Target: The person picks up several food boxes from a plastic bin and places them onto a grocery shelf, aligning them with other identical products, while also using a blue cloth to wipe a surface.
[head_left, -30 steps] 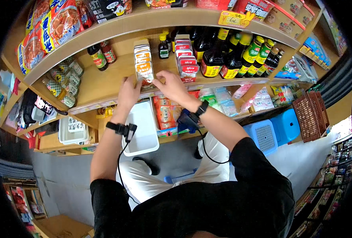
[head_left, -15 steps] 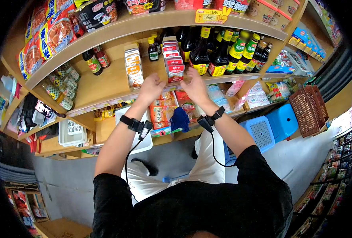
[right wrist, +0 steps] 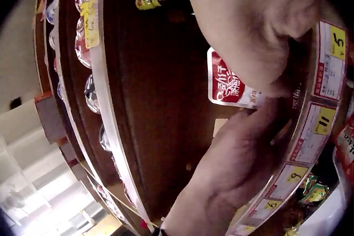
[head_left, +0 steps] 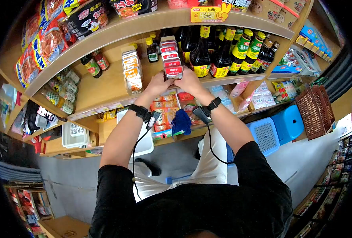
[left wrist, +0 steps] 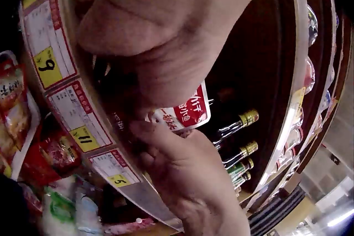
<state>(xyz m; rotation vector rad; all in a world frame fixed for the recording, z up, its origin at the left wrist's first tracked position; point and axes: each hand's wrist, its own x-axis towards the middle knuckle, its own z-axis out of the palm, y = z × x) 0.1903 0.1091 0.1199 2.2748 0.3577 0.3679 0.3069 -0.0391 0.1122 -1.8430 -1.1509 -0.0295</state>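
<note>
My left hand (head_left: 159, 85) and right hand (head_left: 190, 82) are at the front end of a narrow box of red-and-white snack packets (head_left: 173, 71) on the shelf. They grip it from either side, with the thumbs close together at its front. In the left wrist view a packet's red label (left wrist: 191, 107) shows between the hands; the right wrist view shows the same front packet (right wrist: 227, 84). The fingertips are largely hidden behind the box. To the left stands a similar box of orange-and-white packets (head_left: 132, 75), with a small dark bottle (head_left: 152, 52) between the two rows.
Dark sauce bottles (head_left: 200, 59) stand close on the right. Jars (head_left: 65, 87) and two bottles are at the left. The upper shelf (head_left: 152, 20) overhangs with noodle packs. Below are a white tub (head_left: 146, 144), a dark blue cloth (head_left: 181, 122) and blue stools (head_left: 265, 133).
Both hands have left the orange-and-white box, moved right, and come together on the front of the red-and-white packet box. The head view has shifted slightly.
</note>
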